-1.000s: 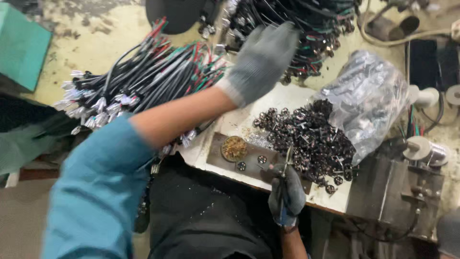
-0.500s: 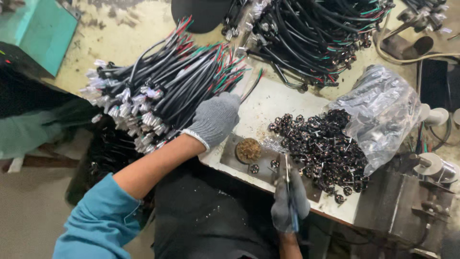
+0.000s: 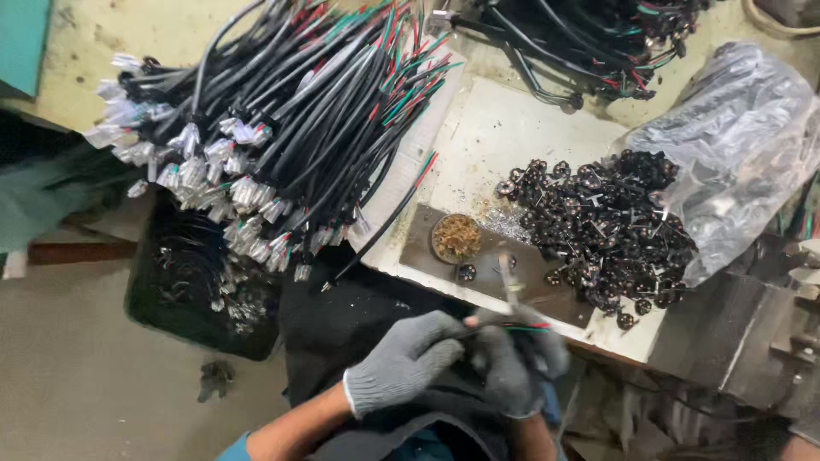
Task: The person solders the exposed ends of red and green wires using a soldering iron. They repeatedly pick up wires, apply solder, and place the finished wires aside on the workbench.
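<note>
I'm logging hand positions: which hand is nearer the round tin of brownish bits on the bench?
Right. The right hand sits just below the tin, its tool tip reaching up beside it. The left hand is lower and further left, off the bench.

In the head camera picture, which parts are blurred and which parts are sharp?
Head view: the right hand and the thin tool it holds are smeared by motion; the left hand is slightly soft; the cable bundle and black parts look sharp; the plastic bag shows mild glare.

Your left hand [image 3: 406,363] has left the cable bundle [image 3: 282,128] and now meets your right hand [image 3: 512,358], a cable [image 3: 512,327] between them.
</note>
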`<act>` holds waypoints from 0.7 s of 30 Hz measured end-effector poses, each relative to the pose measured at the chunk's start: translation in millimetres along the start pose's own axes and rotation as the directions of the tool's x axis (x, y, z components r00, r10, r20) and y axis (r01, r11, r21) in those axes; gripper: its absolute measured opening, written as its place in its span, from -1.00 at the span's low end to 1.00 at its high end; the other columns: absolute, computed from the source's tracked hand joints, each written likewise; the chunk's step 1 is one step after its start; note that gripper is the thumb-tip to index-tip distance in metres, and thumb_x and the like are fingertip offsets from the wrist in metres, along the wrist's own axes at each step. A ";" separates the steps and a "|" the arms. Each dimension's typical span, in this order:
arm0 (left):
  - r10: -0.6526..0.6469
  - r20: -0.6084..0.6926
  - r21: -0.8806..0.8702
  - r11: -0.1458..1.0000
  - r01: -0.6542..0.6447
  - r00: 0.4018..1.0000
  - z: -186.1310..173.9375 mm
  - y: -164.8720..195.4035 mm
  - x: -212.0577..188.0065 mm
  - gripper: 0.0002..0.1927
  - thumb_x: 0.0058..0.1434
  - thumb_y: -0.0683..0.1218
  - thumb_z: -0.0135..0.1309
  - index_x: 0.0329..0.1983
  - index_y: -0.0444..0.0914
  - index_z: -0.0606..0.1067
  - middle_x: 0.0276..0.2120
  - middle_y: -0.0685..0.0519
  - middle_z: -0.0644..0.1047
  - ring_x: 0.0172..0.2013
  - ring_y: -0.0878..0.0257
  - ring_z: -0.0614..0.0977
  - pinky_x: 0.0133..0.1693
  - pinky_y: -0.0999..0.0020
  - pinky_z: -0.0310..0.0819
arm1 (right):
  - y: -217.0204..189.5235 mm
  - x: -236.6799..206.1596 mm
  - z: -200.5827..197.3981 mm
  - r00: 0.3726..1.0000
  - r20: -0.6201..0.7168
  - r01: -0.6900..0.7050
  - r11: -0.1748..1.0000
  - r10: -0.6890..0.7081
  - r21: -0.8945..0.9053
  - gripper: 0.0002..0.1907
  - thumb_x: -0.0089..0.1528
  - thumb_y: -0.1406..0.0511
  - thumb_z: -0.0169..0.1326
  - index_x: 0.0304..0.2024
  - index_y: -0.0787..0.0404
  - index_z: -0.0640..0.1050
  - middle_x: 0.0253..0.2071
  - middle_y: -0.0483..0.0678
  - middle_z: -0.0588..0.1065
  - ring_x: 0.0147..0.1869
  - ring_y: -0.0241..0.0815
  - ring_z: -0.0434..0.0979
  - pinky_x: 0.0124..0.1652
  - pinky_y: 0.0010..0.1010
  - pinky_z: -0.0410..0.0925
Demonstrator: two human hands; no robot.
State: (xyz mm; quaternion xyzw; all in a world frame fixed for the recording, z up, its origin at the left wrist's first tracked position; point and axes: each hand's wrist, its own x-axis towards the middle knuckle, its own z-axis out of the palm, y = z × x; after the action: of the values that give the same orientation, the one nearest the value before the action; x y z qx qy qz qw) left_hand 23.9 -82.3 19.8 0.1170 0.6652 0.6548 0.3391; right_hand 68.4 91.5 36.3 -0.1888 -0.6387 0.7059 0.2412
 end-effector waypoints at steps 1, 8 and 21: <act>-0.101 -0.032 -0.040 0.994 0.100 0.994 2.6 -7.7 -1.7 -0.78 0.30 -0.09 0.05 -0.10 -0.31 0.52 -0.34 -0.09 0.58 -0.31 0.15 0.59 -0.21 0.24 0.52 | 2.8 13.5 -4.0 0.998 -0.030 0.062 0.987 -0.058 0.148 -0.77 0.36 0.47 0.17 0.06 0.23 0.55 -0.21 0.08 0.66 -0.40 -0.38 0.58 -0.39 -0.59 0.36; -0.069 -0.009 0.065 0.996 0.069 0.998 -10.1 -30.5 -10.2 -0.85 0.27 -0.16 0.05 -0.16 -0.31 0.55 -0.35 -0.04 0.57 -0.31 0.20 0.62 -0.21 0.28 0.52 | 15.3 -6.2 -1.0 0.989 0.134 -0.031 0.976 0.061 -0.213 -0.43 0.17 0.57 0.07 0.21 0.19 0.31 -0.09 0.11 0.59 -0.23 -0.28 0.58 -0.25 -0.44 0.48; -0.007 -0.146 -0.121 0.993 -0.010 0.989 -0.8 -4.3 16.9 -0.90 0.26 -0.18 0.18 -0.24 -0.34 0.57 -0.39 0.05 0.56 -0.34 0.37 0.57 -0.27 0.41 0.49 | 41.7 -16.1 -19.6 0.989 0.061 -0.112 0.945 0.137 -0.307 -0.41 0.20 0.54 0.21 0.24 0.32 0.32 -0.05 0.16 0.61 -0.03 -0.11 0.66 -0.05 -0.36 0.53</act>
State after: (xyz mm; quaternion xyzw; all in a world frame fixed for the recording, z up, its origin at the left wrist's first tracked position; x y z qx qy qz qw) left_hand 12.1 -73.3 10.5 0.0484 0.6473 0.7010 0.2955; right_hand 88.6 95.1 -7.9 -0.2345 -0.7352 0.6208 0.1379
